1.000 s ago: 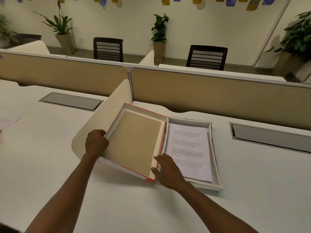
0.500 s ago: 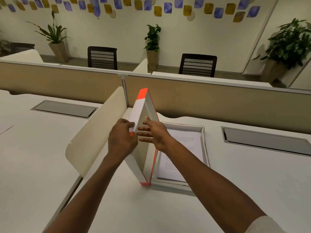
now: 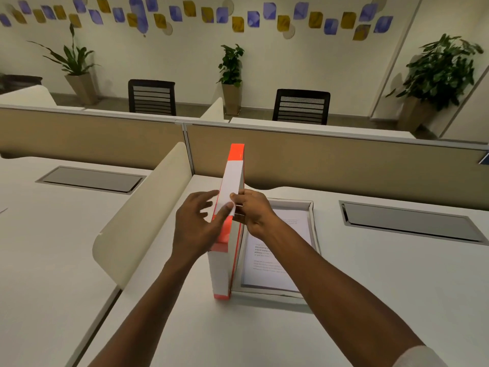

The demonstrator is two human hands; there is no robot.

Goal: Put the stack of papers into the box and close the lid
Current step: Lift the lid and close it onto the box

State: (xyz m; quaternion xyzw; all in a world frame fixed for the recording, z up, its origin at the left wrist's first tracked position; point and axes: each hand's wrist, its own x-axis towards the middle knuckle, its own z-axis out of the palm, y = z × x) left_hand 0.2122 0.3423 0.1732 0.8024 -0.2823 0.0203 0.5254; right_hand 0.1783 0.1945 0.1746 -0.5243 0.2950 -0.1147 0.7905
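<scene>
**Lid Stands Up Tall Beside the Box**

While the lid (image 3: 230, 207) stands on its long edge in the middle of the frame, both hands hold it up. It has white sides with bright orange ends. Its bottom edge sits on the desk (image 3: 370, 287), touching the left wall of the box (image 3: 313, 207).

The left hand (image 3: 197, 229) is on the left side of the lid. Its thumb lies across the white edge that faces us, and its fingers spread out along the lid's left side. This grip is loose and partly open, more a steadying touch than a squeeze. The right hand (image 3: 252, 213) is on the right side of the lid. Its fingertips pinch the same white edge, so this grip is closed on the lid. One hand on each side likely keeps the tall lid from falling over.

The stack of papers (image 3: 277, 250) lies flat inside the box, a bit right of the middle of the frame. Dark lines of print show on the top sheet. The right arm reaches over part of it. So the first part of the job looks done.

The lid is not on the box yet. I think it is held up like this so it can tip to the right and come down over the box. It may need to line up with the box walls to fit well.

A cream divider (image 3: 143, 215) stands on the desk at the left, close to the lid.
</scene>
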